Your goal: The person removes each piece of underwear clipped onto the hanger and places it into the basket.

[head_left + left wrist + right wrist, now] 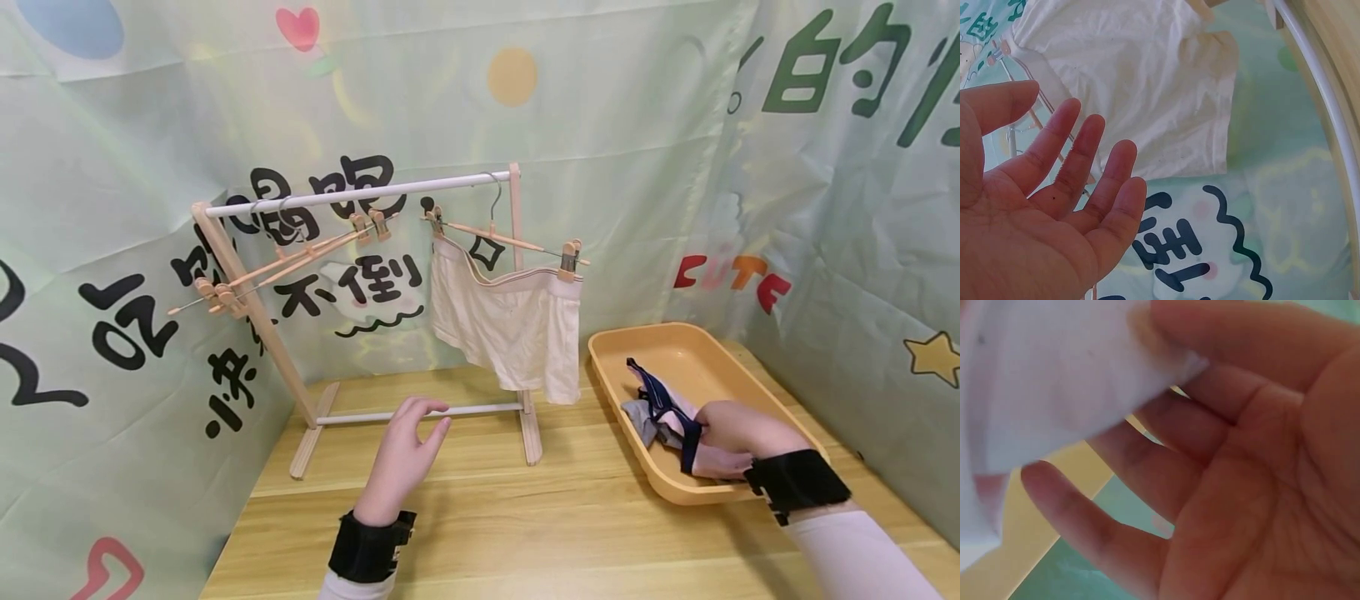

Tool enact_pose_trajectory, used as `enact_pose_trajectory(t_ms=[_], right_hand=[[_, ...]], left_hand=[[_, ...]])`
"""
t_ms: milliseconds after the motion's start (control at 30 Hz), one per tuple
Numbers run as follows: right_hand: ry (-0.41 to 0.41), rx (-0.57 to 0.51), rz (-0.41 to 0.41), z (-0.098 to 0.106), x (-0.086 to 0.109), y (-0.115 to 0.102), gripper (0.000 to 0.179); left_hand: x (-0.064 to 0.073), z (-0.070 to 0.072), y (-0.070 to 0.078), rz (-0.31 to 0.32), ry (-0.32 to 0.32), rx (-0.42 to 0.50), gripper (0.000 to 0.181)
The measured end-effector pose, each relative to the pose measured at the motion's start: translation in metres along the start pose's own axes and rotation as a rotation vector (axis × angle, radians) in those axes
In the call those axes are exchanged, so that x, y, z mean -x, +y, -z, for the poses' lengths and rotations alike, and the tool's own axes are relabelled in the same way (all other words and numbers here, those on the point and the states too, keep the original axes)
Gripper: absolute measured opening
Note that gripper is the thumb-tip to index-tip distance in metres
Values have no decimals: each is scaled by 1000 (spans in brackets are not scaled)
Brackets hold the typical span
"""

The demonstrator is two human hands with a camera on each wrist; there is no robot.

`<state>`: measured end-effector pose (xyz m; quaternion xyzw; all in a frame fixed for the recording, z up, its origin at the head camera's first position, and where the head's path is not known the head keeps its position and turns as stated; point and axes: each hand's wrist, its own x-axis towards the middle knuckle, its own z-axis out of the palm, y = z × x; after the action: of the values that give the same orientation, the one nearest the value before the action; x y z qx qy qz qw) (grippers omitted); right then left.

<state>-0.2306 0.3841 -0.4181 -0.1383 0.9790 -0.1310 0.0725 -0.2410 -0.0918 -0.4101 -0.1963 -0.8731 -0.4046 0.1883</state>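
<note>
Over the yellow tray [693,354], my right hand [738,427] pinches pink underwear with navy trim [662,400]. In the right wrist view, the thumb presses its pale cloth [1060,387] against the fingers. Part of a grey garment [639,418] shows beside it in the tray. My left hand [408,450] holds nothing and hovers in front of the drying rack [360,193], its fingers relaxed and apart. White boxer shorts [517,321] hang on the rack from a clip hanger [495,232], and fill the upper part of the left wrist view.
Two more wooden clip hangers [307,252] without garments hang at the rack's left end. The rack's feet [313,433] stand on the wooden table [525,533]. A printed cloth backdrop [637,167] encloses the back and sides.
</note>
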Motion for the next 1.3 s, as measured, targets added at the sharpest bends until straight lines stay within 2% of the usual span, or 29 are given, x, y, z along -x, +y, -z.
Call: enact_pose_trajectory(t_ms=[133,333,467,667,900,1133,1300], right_hand=[[-47,-33,-24,-1,0,1,4],[-61,-36,-34,-1,1,-1,4],[-50,-25,-8,-1,2,-1,4],[-6,-24,28,-1,4,-2,6],[14,-38,-18,6,4,-7,18],[183,23,51,11,4,-21,12],[320,56,52,8,-2,-34,8]], left_hand=[[0,0,1,1,-2,3,16],[1,0,1,-15,4,-7,16],[1,0,2,-30,6,-10,17],[0,0,2,-2,-9,-6,16],[0,-1,2,-6,-14,-8,16],[1,-2,2,-37,3,-2,16],[2,-3,2,-32,-2,5,15]])
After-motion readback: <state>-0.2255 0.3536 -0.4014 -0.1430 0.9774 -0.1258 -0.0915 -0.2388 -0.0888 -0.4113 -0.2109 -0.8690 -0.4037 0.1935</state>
